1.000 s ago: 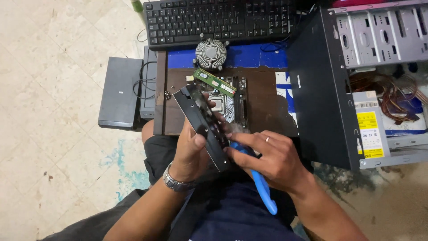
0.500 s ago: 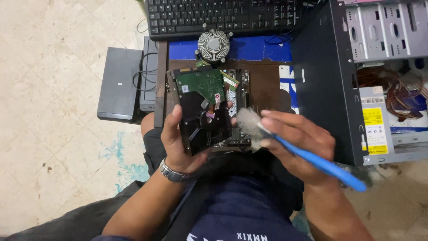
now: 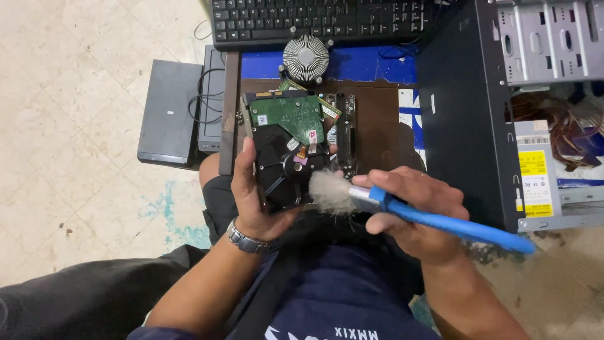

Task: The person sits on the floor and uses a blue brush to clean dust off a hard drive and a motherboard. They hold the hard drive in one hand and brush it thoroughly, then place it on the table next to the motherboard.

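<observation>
My left hand [image 3: 251, 195] grips a black hard drive [image 3: 286, 148] flat, its green circuit board facing up, over my lap. A metal watch sits on that wrist. My right hand [image 3: 418, 211] holds a blue-handled brush [image 3: 440, 217]; its pale bristles [image 3: 328, 191] rest against the drive's lower right corner. The handle points away to the right.
A brown board [image 3: 377, 132] lies in front with a motherboard [image 3: 346, 135] partly hidden behind the drive. A round cooler fan [image 3: 306, 58] and a black keyboard [image 3: 321, 19] sit beyond. An open computer case [image 3: 503, 107] stands at right, grey boxes [image 3: 170, 113] at left on tiled floor.
The drive went from edge-on to flat with the circuit board up. My right hand swung the brush round so its bristles now touch the drive's lower right corner.
</observation>
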